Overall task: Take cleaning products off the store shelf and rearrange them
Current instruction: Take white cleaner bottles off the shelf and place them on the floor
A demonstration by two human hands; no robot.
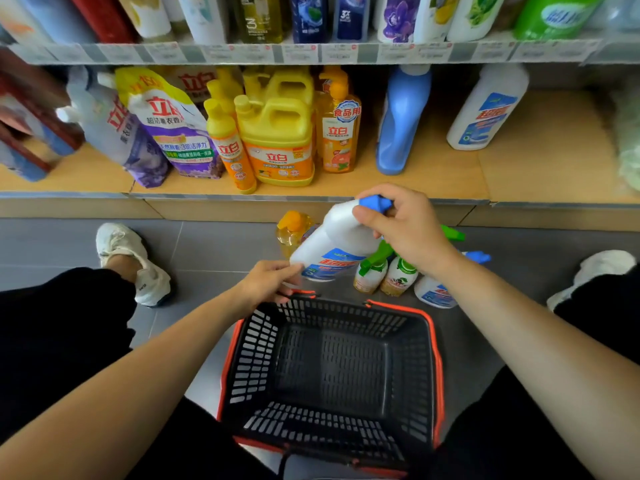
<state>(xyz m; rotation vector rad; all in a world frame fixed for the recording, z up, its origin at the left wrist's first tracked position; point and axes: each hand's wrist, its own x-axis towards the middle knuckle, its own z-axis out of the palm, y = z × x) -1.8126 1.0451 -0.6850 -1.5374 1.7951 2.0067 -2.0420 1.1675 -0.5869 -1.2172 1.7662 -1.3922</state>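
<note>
A white cleaner bottle (334,239) with a blue cap is tilted in the air above the floor, in front of the low shelf. My right hand (407,225) grips its neck just below the cap. My left hand (268,282) touches the bottle's base with its fingertips, just over the far rim of a black basket (242,355) with orange trim. Nothing lies in the basket. On the floor beyond it stand two green-trigger spray bottles (384,277), an orange-capped yellow bottle (294,228) and another white bottle (434,292) with a blue cap.
The wooden shelf (540,174) carries purple refill pouches (169,129), yellow dish-soap jugs (278,140), a blue bottle (401,123) and a white bottle (486,109). An upper shelf holds several more bottles. My shoes (133,261) flank the basket on grey tiles.
</note>
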